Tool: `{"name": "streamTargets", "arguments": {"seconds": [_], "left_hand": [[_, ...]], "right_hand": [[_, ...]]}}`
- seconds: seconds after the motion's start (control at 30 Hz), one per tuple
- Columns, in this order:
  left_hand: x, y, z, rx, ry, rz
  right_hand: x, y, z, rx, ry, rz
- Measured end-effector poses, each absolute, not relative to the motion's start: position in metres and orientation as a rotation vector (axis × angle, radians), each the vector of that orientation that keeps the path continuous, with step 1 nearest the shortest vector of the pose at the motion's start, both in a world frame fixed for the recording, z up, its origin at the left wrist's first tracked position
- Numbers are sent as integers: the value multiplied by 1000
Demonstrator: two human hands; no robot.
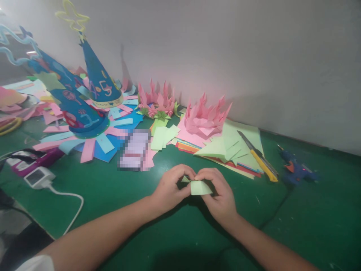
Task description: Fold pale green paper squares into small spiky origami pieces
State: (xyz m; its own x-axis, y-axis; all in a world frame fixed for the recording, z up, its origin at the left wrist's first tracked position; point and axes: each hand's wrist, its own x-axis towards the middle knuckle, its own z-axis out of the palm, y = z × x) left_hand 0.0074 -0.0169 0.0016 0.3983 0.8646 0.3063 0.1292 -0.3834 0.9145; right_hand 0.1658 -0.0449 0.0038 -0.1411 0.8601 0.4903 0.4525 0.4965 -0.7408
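Note:
A small piece of light green paper (pixel 199 187) is pinched between both of my hands just above the green table (pixel 158 233). My left hand (pixel 170 188) grips its left end with curled fingers. My right hand (pixel 218 194) holds the right part, fingers bent over the top edge. The fingertips of both hands meet above the paper.
Behind my hands lie a stack of coloured paper sheets (pixel 225 150), a pink folded paper crown (pixel 204 116), a yellow utility knife (pixel 261 158) and a blue glue gun (pixel 295 167). Blue paper cones (pixel 98 81) stand at the left. A white charger (pixel 39 177) with cable lies near the left edge.

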Motion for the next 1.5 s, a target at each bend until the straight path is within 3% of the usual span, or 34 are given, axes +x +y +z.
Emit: {"name": "streamTargets", "arguments": {"seconds": [1.5], "left_hand": [[7,-16,5,1748,835,1065]], "right_hand": [[166,-44,2,-1005,-1600,700]]}}
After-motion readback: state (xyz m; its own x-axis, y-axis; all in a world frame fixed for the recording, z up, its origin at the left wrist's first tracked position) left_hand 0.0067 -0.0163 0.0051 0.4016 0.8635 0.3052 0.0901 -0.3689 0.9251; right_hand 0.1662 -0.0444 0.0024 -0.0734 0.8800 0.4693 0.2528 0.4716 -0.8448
